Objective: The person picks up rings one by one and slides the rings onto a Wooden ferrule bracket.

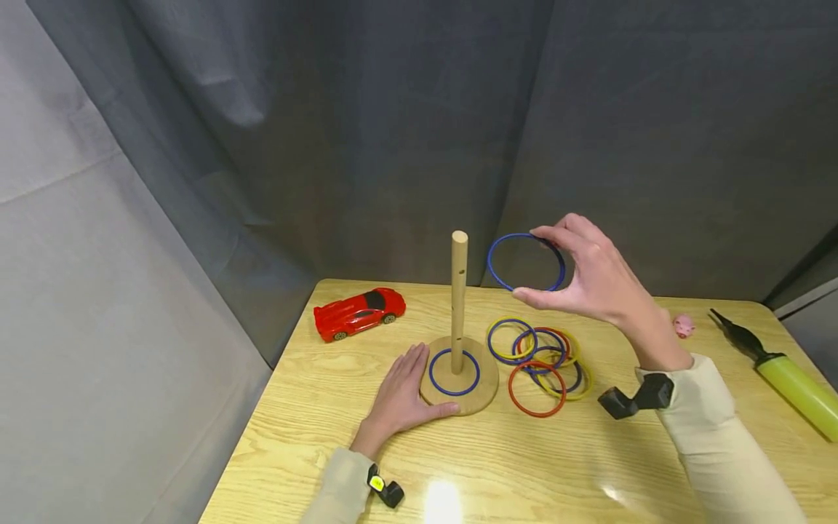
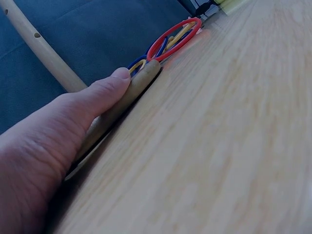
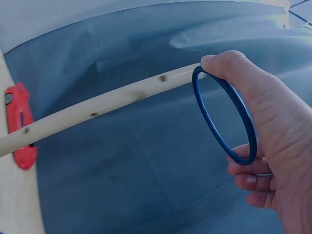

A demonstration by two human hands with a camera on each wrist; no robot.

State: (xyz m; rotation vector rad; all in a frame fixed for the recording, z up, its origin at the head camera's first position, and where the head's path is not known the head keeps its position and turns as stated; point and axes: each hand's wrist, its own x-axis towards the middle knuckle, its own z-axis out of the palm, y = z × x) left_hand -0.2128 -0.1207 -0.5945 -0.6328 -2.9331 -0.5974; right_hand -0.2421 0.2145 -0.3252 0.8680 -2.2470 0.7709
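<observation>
My right hand [image 1: 585, 273] holds a blue ring [image 1: 490, 256] up in the air between thumb and fingers, to the right of the wooden post [image 1: 458, 306]. In the right wrist view, the held ring [image 3: 211, 121] overlaps the post's top end. On the table, my left hand [image 1: 406, 393] rests against the left side of the post's round wooden base [image 1: 486, 386], its fingers straight along the rim. The left thumb [image 2: 105, 95] lies on the base's near edge. Another blue ring [image 1: 431, 375] lies flat on the base around the post.
Just right of the base lies an overlapping pile of red, yellow and blue rings [image 1: 537, 415]. A red toy car [image 1: 360, 313] stands at the back left. Farther right are a small pink pig figure [image 1: 684, 325] and a green and black hand pump [image 1: 799, 393]. A dark curtain [image 1: 393, 145] hangs behind the table.
</observation>
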